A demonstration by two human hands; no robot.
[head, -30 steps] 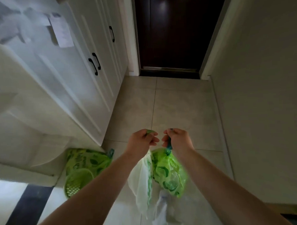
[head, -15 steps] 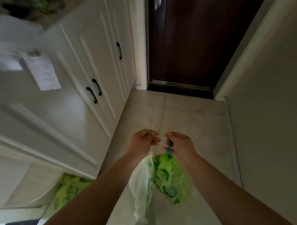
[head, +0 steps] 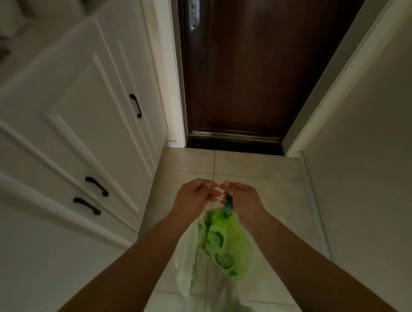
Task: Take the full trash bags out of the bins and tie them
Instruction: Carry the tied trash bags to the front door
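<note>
Left hand (head: pixel 195 198) pinches a strip of the green trash bag (head: pixel 225 244), right hand (head: pixel 246 201) clamps its twisted neck. Bag hangs at 6 o'clock under both hands; door (head: pixel 243 71) at 12 o'clock.

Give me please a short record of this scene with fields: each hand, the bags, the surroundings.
left hand: fingers curled round a green strip, seemingly the top of the pale bag hanging below it
right hand: pinches the blue-green drawstring of the green trash bag
bags: hang side by side over the tiled floor
ahead: dark brown door, shut
left side: white cabinet with black handles
</note>
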